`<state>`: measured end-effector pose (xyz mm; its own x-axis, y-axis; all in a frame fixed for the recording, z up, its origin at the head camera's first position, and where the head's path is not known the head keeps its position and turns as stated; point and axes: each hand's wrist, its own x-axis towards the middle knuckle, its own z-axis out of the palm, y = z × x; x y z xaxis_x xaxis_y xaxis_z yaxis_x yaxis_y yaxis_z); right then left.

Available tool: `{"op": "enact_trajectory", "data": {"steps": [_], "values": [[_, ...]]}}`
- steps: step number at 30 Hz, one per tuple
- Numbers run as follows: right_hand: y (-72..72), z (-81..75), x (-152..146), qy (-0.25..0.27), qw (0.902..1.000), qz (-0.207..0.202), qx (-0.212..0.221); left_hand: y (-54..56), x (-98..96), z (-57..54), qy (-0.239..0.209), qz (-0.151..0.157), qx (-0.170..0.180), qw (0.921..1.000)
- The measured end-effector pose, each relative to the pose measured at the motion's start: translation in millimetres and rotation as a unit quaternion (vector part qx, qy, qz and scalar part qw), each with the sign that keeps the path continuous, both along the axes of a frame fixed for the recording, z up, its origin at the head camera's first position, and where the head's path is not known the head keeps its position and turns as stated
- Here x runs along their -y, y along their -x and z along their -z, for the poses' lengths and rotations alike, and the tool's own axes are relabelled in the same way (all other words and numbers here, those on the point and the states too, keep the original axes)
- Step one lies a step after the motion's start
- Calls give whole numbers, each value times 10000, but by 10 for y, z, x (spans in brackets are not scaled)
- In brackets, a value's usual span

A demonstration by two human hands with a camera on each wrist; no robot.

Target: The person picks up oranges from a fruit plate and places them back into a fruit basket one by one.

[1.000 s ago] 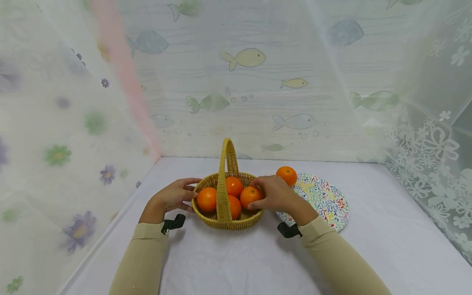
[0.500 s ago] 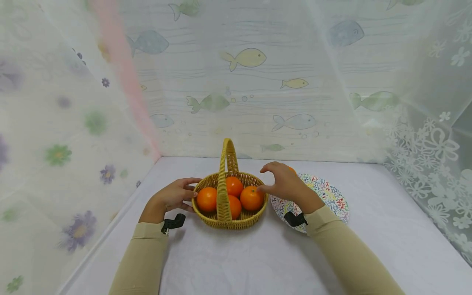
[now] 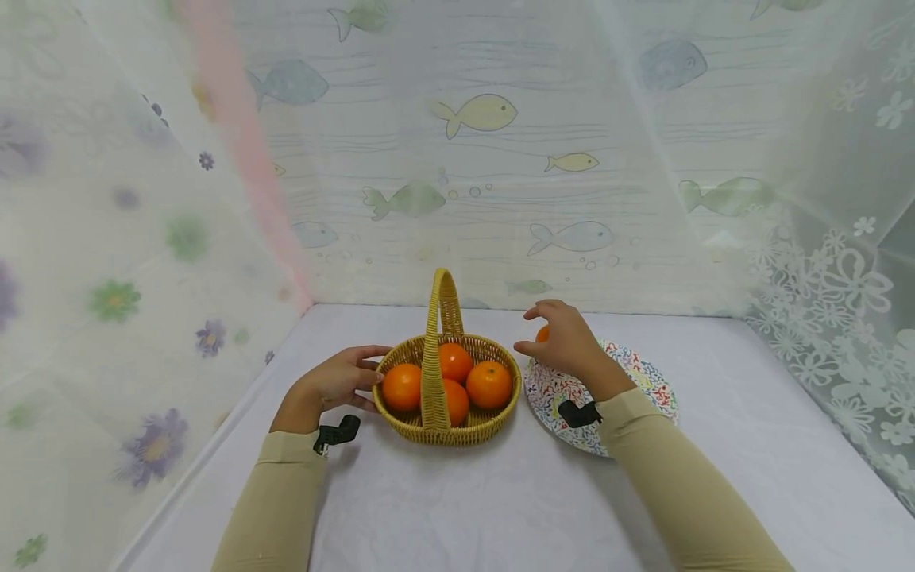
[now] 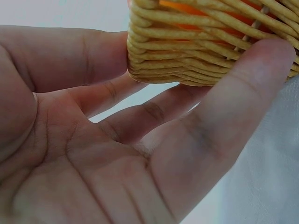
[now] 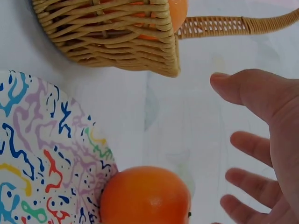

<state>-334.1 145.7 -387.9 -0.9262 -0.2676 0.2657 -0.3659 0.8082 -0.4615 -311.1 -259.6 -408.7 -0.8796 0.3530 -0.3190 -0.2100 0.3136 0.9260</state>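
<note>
A yellow wicker basket [image 3: 468, 434] with a tall arched handle stands mid-table, holding several oranges [image 3: 489, 386]. My left hand [image 3: 339, 378] touches the basket's left end, its extended fingers spread around the outside; the left wrist view shows fingertips against the woven wall [image 4: 187, 58]. To the right, my right hand [image 3: 568, 343] is at a loose orange [image 3: 543, 334], mostly hidden behind it in the head view. In the right wrist view this orange [image 5: 145, 196] lies by the plate's edge, with the thumb and fingers of my right hand [image 5: 285, 126] spread apart from it.
A round plate [image 3: 646, 381] with a multicoloured squiggle pattern lies right of the basket, partly beneath my right forearm. White cloth covers the table [image 3: 457, 508]. Sheer curtains [image 3: 472, 199] printed with fish and flowers hang behind and at the sides.
My right hand has left the orange in the basket's right side and moved right and back to the loose orange, fingers spread. My left hand has stayed at the basket.
</note>
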Motion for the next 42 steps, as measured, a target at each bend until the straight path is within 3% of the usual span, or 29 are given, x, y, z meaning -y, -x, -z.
{"op": "enact_trajectory", "data": {"steps": [14, 20, 27, 42], "values": [[144, 231, -105, 383, 9941, 844, 572, 12, 4, 2, 32, 13, 31, 10000], [186, 345, -168, 581, 9905, 927, 838, 29, 2, 12, 15, 20, 12, 10000], [224, 434, -212, 700, 9908, 808, 825, 29, 3, 14, -6, 5, 46, 10000], [252, 479, -267, 575, 9886, 962, 1002, 20, 5, 4, -13, -14, 72, 10000]]}}
